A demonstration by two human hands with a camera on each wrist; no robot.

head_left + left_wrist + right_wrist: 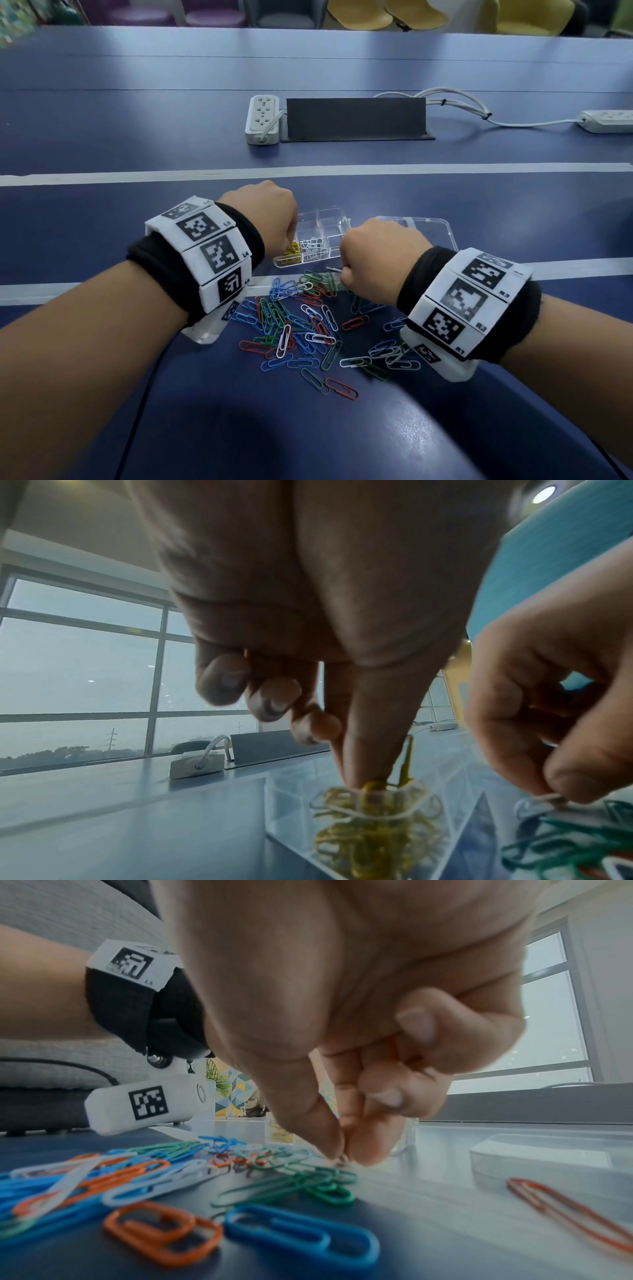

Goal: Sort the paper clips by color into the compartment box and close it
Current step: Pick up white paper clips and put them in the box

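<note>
A clear compartment box (pixel 337 219) stands open on the blue table, its lid (pixel 435 228) lying flat to the right. Yellow clips (pixel 291 255) fill the near-left compartment and white clips (pixel 315 248) the one beside it. My left hand (pixel 359 779) reaches into the yellow compartment, thumb and forefinger pinching a yellow clip (pixel 373 785). My right hand (pixel 344 1154) hovers at the pile's far edge and pinches a white clip (pixel 342 1160); something orange-red shows inside its curled fingers. Loose blue, green, red and white clips (pixel 308 325) lie spread in front of the box.
A white power strip (pixel 262 120) and a black cable flap (pixel 354 118) sit beyond the box, with a second power strip (pixel 606 120) at far right. White tape lines (pixel 137 176) cross the table. Chairs stand along the far edge.
</note>
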